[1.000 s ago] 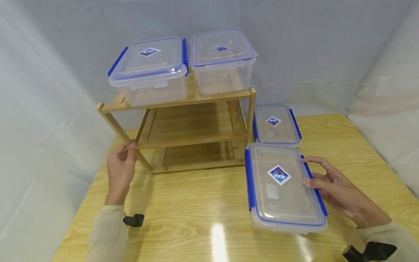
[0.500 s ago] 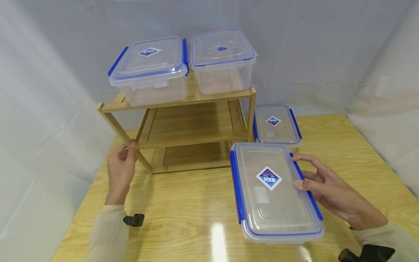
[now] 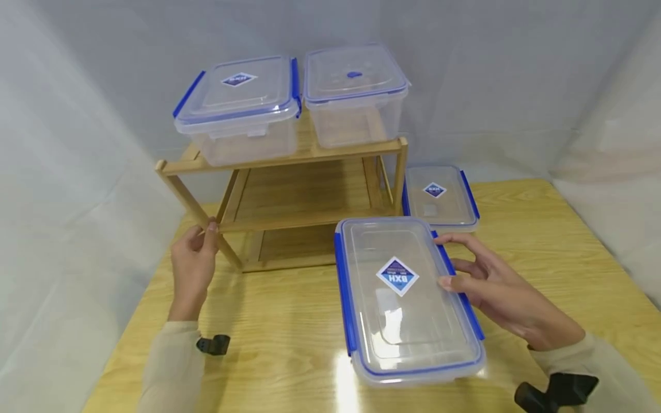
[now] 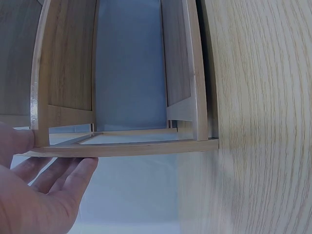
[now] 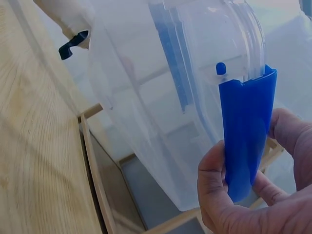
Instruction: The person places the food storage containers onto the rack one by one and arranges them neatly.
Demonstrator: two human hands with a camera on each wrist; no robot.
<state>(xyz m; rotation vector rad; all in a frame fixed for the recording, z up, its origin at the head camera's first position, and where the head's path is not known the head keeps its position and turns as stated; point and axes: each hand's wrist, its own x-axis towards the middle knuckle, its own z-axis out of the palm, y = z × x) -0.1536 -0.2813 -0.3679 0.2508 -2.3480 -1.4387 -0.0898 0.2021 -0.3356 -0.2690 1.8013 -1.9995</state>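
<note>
My right hand grips the right long side of a flat clear container with a blue-clipped lid, thumb on the lid, and carries it above the table in front of the wooden rack. The right wrist view shows my fingers curled around its blue side clip. My left hand holds the rack's slanted front-left leg, thumb and fingers pinching it. That leg also crosses the left wrist view, where my fingers lie beneath the wooden bar.
Two deep clear containers stand side by side on the rack's top shelf. A smaller flat container lies on the wooden table just right of the rack. White sheeting surrounds the table.
My right hand has lifted the flat container off the table and carried it left, toward the front of the rack. The left hand has stayed on the rack's leg.
</note>
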